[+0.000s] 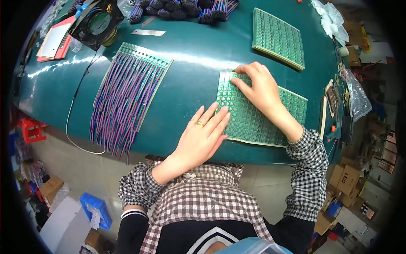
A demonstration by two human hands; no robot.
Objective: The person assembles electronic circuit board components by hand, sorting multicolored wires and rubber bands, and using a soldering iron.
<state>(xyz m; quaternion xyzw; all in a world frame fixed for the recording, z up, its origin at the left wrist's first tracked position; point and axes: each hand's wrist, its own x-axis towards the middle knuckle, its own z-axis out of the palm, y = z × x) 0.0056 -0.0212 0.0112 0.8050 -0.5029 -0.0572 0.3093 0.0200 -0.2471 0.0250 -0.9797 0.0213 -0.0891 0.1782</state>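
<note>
Green circuit board panels (253,122), gridded with many small boards, lie side by side in front of me on the right. My right hand (260,86) reaches over them, thumb and forefinger closed on the far left corner of the leftmost panel. My left hand (206,133) rests with fingers stretched out, the fingertips touching that panel's left edge; a ring is on one finger. To the left lies another green board (139,55) with rows of purple, blue and dark wires (122,101) hanging over it toward the near table edge.
A stack of green panels (279,38) sits at the far right of the green table (190,55). Bundled wires (182,6) lie at the back, near a metal ruler (148,32). A black fan (96,23) and a white cable (69,127) are at left; plastic bags (354,95) at right.
</note>
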